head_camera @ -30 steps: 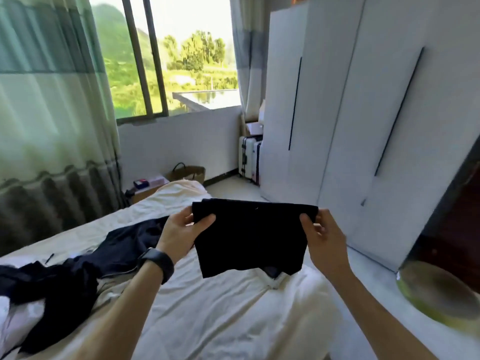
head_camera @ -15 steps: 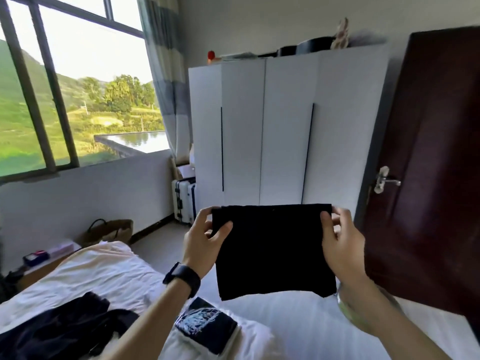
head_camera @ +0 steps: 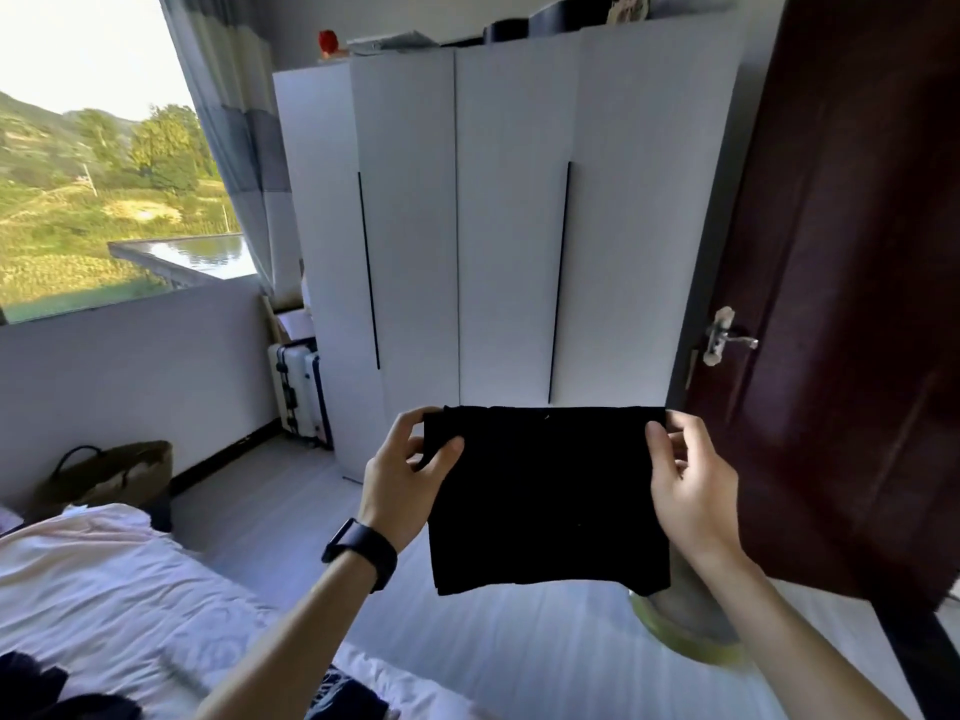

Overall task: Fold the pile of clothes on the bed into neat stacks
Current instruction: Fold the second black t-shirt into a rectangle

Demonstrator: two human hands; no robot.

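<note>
Head: blk garment (head_camera: 545, 501) midair, edge level

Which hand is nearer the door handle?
Right. The right hand pinches one top corner of the black garment below the door handle; the left hand holds the opposite corner, farther away.

The black garment (head_camera: 545, 501) hides part of the fingers (head_camera: 408, 424) of the left hand (head_camera: 400, 480) and right hand (head_camera: 693, 493). At 7 o'clock a dark clothes pile (head_camera: 36, 688) is cut by the edge; at 5 o'clock a blurred green-rimmed object (head_camera: 691, 641) is half hidden
</note>
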